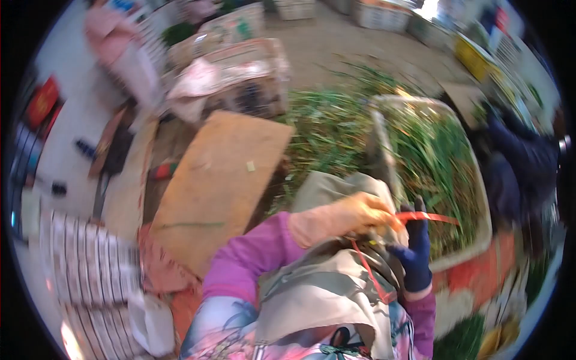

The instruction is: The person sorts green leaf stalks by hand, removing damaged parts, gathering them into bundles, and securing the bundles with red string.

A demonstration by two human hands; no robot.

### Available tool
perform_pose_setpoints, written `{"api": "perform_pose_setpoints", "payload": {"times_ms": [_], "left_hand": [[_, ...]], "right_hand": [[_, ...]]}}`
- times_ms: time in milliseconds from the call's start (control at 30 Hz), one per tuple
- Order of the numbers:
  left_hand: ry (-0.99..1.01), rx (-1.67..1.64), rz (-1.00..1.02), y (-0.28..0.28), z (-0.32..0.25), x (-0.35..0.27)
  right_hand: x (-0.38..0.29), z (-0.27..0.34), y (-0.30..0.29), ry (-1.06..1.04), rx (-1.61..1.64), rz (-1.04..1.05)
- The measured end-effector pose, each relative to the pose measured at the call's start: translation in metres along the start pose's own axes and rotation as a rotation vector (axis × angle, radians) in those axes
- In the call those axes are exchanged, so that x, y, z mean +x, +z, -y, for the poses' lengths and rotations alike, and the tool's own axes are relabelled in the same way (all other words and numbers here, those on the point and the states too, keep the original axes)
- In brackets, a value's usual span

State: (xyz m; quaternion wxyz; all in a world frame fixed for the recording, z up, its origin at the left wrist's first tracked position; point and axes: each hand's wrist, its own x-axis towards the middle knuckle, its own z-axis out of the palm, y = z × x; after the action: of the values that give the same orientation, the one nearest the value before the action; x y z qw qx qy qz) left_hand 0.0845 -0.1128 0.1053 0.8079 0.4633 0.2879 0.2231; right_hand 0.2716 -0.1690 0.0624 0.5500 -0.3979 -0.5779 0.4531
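My left hand (366, 211), in an orange glove with a purple sleeve, is closed on a red strip (427, 217) above my lap. Close to its right is my right hand (414, 252) in a dark blue glove, fingers pointing up, with the strip crossing them; whether it grips the strip cannot be told. Another thin red strip (369, 270) hangs over the beige apron (315, 288) on my lap. Just beyond my hands stands a pale-rimmed tub (483, 202) full of long green leafy stalks (432, 148). Motion blur hides finger details.
A wooden board (220, 175) lies to the left. Loose green stalks (328, 130) are heaped between it and the tub. Crates (252, 85) stand beyond the board. One person (117, 49) stands at the upper left; another person in dark clothes (522, 157) is at the right. A white plastic jug (150, 321) stands lower left.
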Motion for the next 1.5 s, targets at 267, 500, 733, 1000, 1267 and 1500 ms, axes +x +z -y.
{"api": "perform_pose_setpoints", "payload": {"times_ms": [267,500,733,1000,1267,1500], "left_hand": [[0.246,0.366,-0.257,-0.054,-0.042,-0.087],[0.404,0.514,-0.652,-0.109,-0.049,-0.177],[0.496,0.705,-1.068,-0.139,-0.042,-0.27],[0.498,1.214,-1.249,-0.183,-0.011,-0.322],[0.319,1.324,-1.085,-0.247,0.1,-0.274],[0.073,1.273,-1.086,-0.239,0.164,-0.255]], "right_hand": [[0.012,0.012,0.002,0.37,-0.22,0.265],[0.019,-0.03,-0.086,0.205,-0.5,0.048],[-0.067,-0.104,-0.287,0.595,-0.577,-0.398],[-0.101,-0.067,-0.221,1.012,-1.052,0.126],[-0.08,-0.047,-0.163,1.087,-1.141,0.613],[-0.027,-0.025,-0.137,1.104,-1.18,0.872]]}}
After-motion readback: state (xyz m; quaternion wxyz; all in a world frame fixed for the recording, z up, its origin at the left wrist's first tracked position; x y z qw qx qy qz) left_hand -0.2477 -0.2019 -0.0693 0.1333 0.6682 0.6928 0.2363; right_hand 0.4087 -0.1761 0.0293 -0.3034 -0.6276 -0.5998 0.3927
